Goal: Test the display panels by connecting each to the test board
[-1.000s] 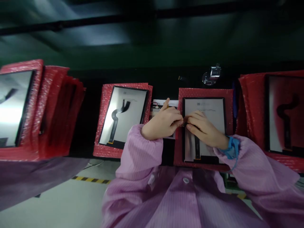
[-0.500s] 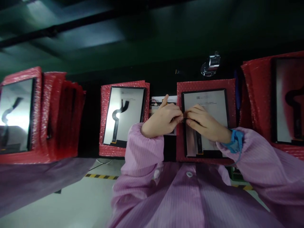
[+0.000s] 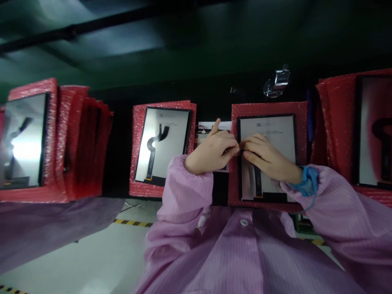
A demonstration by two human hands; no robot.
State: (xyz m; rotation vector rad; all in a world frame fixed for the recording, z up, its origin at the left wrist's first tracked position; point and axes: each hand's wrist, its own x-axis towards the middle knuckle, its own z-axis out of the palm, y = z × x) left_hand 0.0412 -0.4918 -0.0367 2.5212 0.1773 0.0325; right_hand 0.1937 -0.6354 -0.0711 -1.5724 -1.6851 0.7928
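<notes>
A lilac-pink fabric smock [image 3: 226, 253] with fine pinstripes covers the torso, a small round pale button [image 3: 244, 222] on its front. Its loose, wrinkled sleeves [image 3: 185, 204] gather at the wrists. A bright blue band [image 3: 308, 181] with a thin blue cord [image 3: 313, 200] circles the right wrist. The left hand [image 3: 212, 151] and right hand [image 3: 266, 158] are bare.

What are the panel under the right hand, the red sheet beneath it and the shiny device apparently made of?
The panel looks smooth, perhaps plastic film or metal, from its faint reflections. The red sheet seems glossy plastic bubble wrap, given its bumps. The shiny device is probably polished metal, from bright highlights.
</notes>
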